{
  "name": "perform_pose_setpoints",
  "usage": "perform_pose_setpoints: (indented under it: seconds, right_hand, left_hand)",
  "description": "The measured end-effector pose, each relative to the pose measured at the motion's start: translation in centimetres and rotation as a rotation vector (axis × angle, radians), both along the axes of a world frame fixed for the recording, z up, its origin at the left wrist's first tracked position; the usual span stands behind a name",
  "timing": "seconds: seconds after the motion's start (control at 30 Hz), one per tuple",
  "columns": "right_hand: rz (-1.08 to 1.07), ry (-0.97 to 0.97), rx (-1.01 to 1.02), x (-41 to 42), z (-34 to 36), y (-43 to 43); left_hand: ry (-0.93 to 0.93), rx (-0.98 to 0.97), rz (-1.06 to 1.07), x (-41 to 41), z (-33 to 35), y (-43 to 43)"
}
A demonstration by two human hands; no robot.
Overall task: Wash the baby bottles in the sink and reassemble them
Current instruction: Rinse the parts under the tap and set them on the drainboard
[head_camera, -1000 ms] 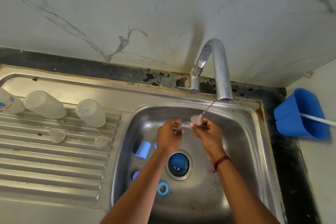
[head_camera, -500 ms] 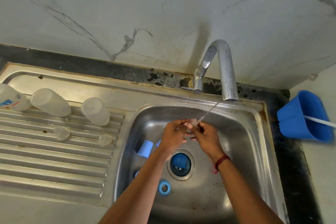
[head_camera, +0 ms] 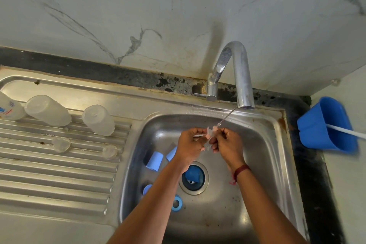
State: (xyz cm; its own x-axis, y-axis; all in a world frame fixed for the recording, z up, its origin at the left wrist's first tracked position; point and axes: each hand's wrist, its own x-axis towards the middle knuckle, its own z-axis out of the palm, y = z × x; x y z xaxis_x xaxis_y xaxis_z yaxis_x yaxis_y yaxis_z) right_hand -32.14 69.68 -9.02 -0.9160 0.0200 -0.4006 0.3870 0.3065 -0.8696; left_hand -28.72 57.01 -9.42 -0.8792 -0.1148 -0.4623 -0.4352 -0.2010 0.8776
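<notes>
Steel sink below both forearms; blue ring nearest, blue caps just left of the left hand. Fingers of that and the right hand curled, pinching a clear teat between them, its axis unreadable, under the tap's thin stream. Far left, clear bottles on drainboard; marbled wall behind.

LEGIBLE TEXT: none | MARKING: printed label, blue characters with smaller red print beneath | CARRIER: white bottle, lying on its side at the far-left edge of the drainboard, partly cut off by the frame | READABILITY: characters too small and blurred to read
</notes>
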Motion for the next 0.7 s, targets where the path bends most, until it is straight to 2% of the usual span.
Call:
perform_pose_setpoints:
  seconds: [0.2, 0.37, 0.47, 0.57, 0.7]
  right_hand:
    - [0.083, 0.058, 0.004, 0.4, 0.5, -0.4]
    - [0.193, 0.131, -0.069, 0.9, 0.9, -0.6]
    - [0.211, 0.186, -0.034, 0.9, 0.9, -0.6]
    - [0.151, 0.268, 0.054, 0.7, 0.7, -0.4]
    - [0.047, 0.217, 0.019, 0.5, 1.0, -0.3]
  left_hand:
    - [-0.128, 0.206, 0.155, 0.0, 0.8, -0.2]
    - [-0.163, 0.194, 0.159, -0.1, 0.9, -0.4]
    - [-0.166, 0.125, 0.158, -0.4, 1.2, -0.2]
    - [-0.158, 0.11, 0.127, -0.7, 1.8, -0.1]
    - [-0.208, 0.166, 0.058, -0.9, 2.8, 0.2]
